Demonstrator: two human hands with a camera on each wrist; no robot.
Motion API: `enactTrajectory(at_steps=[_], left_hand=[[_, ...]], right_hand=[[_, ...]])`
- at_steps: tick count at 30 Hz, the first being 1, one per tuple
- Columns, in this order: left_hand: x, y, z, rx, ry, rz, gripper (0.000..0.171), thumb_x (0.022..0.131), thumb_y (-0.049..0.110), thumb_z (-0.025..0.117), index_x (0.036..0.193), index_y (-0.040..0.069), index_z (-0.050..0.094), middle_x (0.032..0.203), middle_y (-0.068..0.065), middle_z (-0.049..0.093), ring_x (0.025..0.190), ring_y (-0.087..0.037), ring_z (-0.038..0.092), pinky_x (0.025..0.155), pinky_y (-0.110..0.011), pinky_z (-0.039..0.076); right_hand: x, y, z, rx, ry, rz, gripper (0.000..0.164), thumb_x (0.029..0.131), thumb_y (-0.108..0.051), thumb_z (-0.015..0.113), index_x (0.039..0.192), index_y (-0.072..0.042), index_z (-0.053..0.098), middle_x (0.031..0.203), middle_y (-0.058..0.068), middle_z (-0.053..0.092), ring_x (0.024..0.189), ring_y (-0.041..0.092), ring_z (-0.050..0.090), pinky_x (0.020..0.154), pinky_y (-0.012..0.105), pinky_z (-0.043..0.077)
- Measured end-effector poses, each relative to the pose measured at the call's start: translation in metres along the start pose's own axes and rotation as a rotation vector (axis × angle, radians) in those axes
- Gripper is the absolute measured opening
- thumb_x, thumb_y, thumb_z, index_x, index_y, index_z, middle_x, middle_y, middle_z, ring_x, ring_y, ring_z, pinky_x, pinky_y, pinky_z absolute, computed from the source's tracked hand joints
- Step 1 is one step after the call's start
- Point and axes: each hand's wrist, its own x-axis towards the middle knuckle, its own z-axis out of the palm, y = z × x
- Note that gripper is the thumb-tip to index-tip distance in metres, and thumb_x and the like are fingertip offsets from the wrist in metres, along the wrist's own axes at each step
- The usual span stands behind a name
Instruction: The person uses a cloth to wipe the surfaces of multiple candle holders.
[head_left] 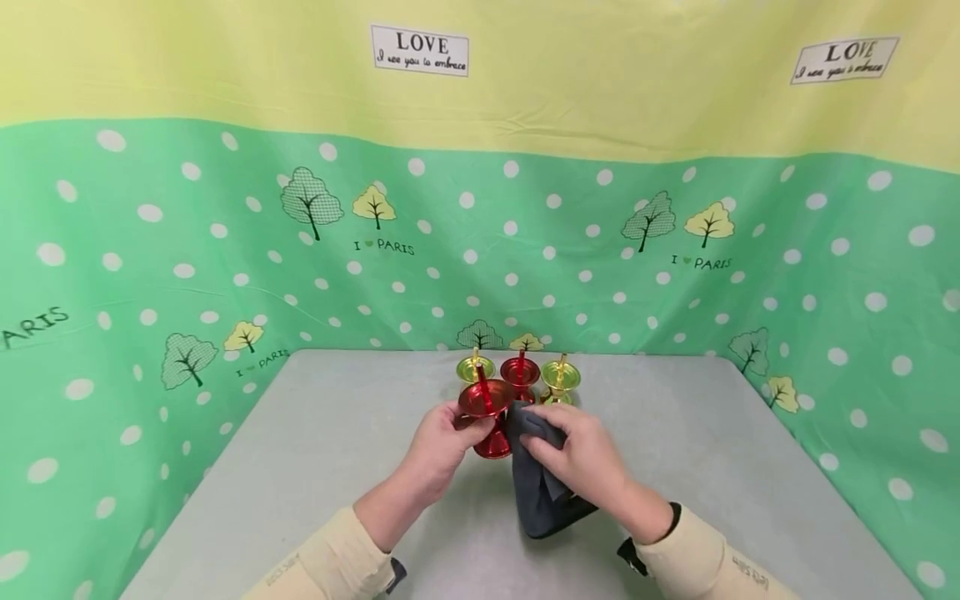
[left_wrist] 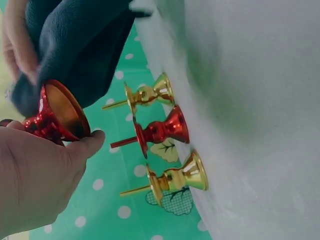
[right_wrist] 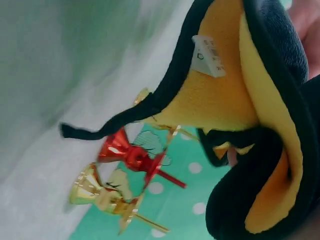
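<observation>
My left hand [head_left: 433,454] holds a shiny red metal candle holder [head_left: 493,398] by its narrow middle, lifted off the table. It has a wide dish and a thin upright spike. In the left wrist view its hollow base [left_wrist: 66,112] faces the camera. My right hand [head_left: 588,458] pinches a folded cloth [head_left: 534,500], dark grey outside and yellow-orange inside, with a white label [right_wrist: 207,56]. The cloth lies close against the holder's right side; whether they touch is hard to tell. Some right fingers are hidden by its folds.
Behind my hands stand a gold holder [head_left: 476,368] at left, a red holder [head_left: 520,371] in the middle and another gold holder [head_left: 561,377] at right, all upright on the grey table [head_left: 360,408]. A green and yellow curtain [head_left: 510,225] hangs around the table's back and sides.
</observation>
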Motion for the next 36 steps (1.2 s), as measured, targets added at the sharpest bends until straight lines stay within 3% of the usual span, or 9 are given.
enactTrajectory(at_steps=[3, 9, 11, 14, 17, 20, 23, 26, 36], left_hand=[[0.0, -0.004, 0.002, -0.005, 0.004, -0.012, 0.035, 0.096, 0.003, 0.075, 0.13, -0.006, 0.07, 0.124, -0.017, 0.076, 0.108, -0.016, 0.071, 0.104, -0.038, 0.058], [-0.002, -0.012, 0.002, -0.04, 0.033, -0.046, 0.038, 0.097, 0.006, 0.075, 0.133, -0.004, 0.069, 0.131, -0.018, 0.072, 0.107, -0.017, 0.069, 0.096, -0.033, 0.06], [-0.002, -0.014, -0.001, -0.051, 0.053, -0.057, 0.038, 0.096, 0.005, 0.077, 0.132, -0.004, 0.07, 0.129, -0.018, 0.074, 0.107, -0.018, 0.07, 0.098, -0.036, 0.059], [0.002, -0.016, -0.012, -0.025, 0.124, -0.057, 0.038, 0.093, 0.005, 0.08, 0.129, -0.004, 0.07, 0.127, -0.017, 0.076, 0.112, -0.021, 0.072, 0.108, -0.046, 0.055], [0.014, -0.021, -0.032, 0.039, 0.229, -0.057, 0.04, 0.092, 0.004, 0.081, 0.129, -0.004, 0.07, 0.127, -0.019, 0.076, 0.117, -0.026, 0.072, 0.113, -0.052, 0.051], [0.03, -0.028, -0.059, 0.123, 0.327, -0.07, 0.041, 0.091, 0.004, 0.081, 0.131, -0.003, 0.07, 0.128, -0.023, 0.074, 0.118, -0.031, 0.07, 0.108, -0.048, 0.053], [0.045, -0.037, -0.083, 0.179, 0.382, -0.105, 0.045, 0.093, 0.005, 0.08, 0.135, -0.003, 0.068, 0.135, -0.026, 0.07, 0.126, -0.035, 0.064, 0.107, -0.046, 0.052], [0.059, -0.043, -0.098, 0.195, 0.396, -0.12, 0.051, 0.092, 0.0, 0.078, 0.141, -0.005, 0.064, 0.145, -0.028, 0.063, 0.138, -0.039, 0.056, 0.116, -0.051, 0.049], [0.098, -0.051, -0.1, 0.205, 0.388, -0.161, 0.056, 0.089, -0.007, 0.078, 0.142, -0.011, 0.06, 0.153, -0.03, 0.057, 0.15, -0.042, 0.047, 0.125, -0.053, 0.041]], right_hand=[[-0.002, -0.001, 0.001, -0.051, -0.006, 0.009, 0.033, 0.085, -0.009, 0.089, 0.116, -0.013, 0.081, 0.11, 0.003, 0.08, 0.095, 0.014, 0.076, 0.079, 0.032, 0.064], [-0.013, -0.004, 0.008, -0.1, -0.048, -0.136, 0.04, 0.082, -0.014, 0.091, 0.12, -0.015, 0.079, 0.115, 0.006, 0.079, 0.101, 0.021, 0.078, 0.083, 0.037, 0.066], [-0.014, 0.0, 0.007, -0.109, -0.081, -0.093, 0.039, 0.082, -0.013, 0.091, 0.119, -0.015, 0.079, 0.115, 0.006, 0.079, 0.102, 0.021, 0.079, 0.082, 0.036, 0.066], [-0.015, 0.01, 0.002, -0.124, -0.166, 0.049, 0.035, 0.086, -0.014, 0.088, 0.12, -0.014, 0.08, 0.116, 0.006, 0.08, 0.104, 0.022, 0.079, 0.084, 0.036, 0.065], [-0.014, 0.022, -0.009, -0.123, -0.244, 0.235, 0.035, 0.091, -0.02, 0.085, 0.125, -0.016, 0.079, 0.12, 0.005, 0.08, 0.104, 0.021, 0.077, 0.085, 0.036, 0.063], [-0.014, 0.033, -0.021, -0.078, -0.253, 0.369, 0.037, 0.094, -0.025, 0.083, 0.129, -0.016, 0.077, 0.12, 0.006, 0.08, 0.098, 0.017, 0.075, 0.08, 0.034, 0.061], [-0.012, 0.041, -0.031, -0.017, -0.234, 0.421, 0.038, 0.095, -0.026, 0.082, 0.13, -0.012, 0.076, 0.118, 0.009, 0.08, 0.091, 0.013, 0.073, 0.074, 0.029, 0.059], [-0.011, 0.046, -0.037, 0.013, -0.229, 0.45, 0.04, 0.096, -0.027, 0.081, 0.131, -0.009, 0.074, 0.119, 0.012, 0.079, 0.089, 0.011, 0.072, 0.072, 0.026, 0.058], [-0.011, 0.051, -0.036, 0.046, -0.235, 0.483, 0.04, 0.095, -0.029, 0.082, 0.13, -0.01, 0.074, 0.121, 0.011, 0.079, 0.092, 0.011, 0.073, 0.074, 0.024, 0.058]])
